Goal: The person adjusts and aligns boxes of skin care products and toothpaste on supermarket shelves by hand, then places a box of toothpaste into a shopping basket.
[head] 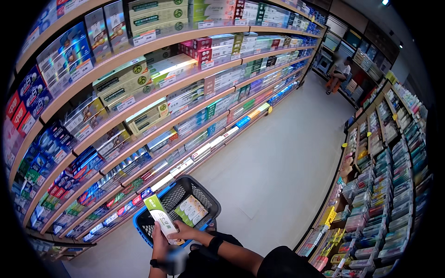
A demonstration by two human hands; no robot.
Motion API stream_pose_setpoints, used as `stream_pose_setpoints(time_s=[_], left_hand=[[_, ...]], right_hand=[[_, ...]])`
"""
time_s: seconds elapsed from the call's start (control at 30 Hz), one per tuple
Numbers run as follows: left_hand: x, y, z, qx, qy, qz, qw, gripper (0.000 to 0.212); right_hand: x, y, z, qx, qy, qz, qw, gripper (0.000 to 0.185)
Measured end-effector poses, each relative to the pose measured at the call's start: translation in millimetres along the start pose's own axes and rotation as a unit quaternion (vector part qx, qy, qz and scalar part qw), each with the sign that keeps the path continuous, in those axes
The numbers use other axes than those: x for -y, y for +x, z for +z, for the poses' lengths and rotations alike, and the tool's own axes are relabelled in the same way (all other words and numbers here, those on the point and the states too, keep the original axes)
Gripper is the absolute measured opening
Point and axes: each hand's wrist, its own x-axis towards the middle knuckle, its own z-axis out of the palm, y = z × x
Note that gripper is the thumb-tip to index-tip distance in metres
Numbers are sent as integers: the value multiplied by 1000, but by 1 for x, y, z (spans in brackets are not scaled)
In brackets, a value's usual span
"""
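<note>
Both my hands hold one long green-and-white toothpaste carton (161,217) above a shopping basket. My left hand (159,238) grips its lower left side, and my right hand (183,232) grips the right side near the lower end. The basket (204,191) is dark grey mesh with a blue rim section at the left. Inside it lie several similar green-and-white cartons (192,210) side by side. The carton in my hands hides part of the basket's left side.
Shelves of boxed toothpaste (139,111) with price tags run along the left. Racks of small packaged goods (375,194) line the right. A pale floor aisle (271,166) lies between them. At its far end a person (340,71) sits on an orange stool (332,85).
</note>
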Motion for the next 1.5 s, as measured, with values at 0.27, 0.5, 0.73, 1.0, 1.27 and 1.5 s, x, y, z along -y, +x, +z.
stream_pose_setpoints(time_s=[0.27, 0.5, 0.73, 1.0, 1.27, 1.5], left_hand=[[4, -43, -74, -43, -62, 18, 997, 53], [-15, -74, -71, -78, -54, 94, 991, 48], [-2, -77, -66, -100, -118, 158, 975, 39], [-5, -79, -50, -69, -63, 161, 983, 36], [-22, -92, -78, -25, -88, 177, 980, 44], [-34, -108, -61, 40, -85, 186, 978, 43]], right_hand=[[-11, -9, 33, 109, 97, 55, 988, 76], [8, -12, 14, 154, 34, 96, 983, 75], [1, -36, 26, -64, 170, 197, 963, 60], [11, -46, 26, -7, 111, 143, 983, 44], [32, -57, 11, -142, 86, 13, 986, 62], [53, -69, -1, -195, 134, 9, 972, 66]])
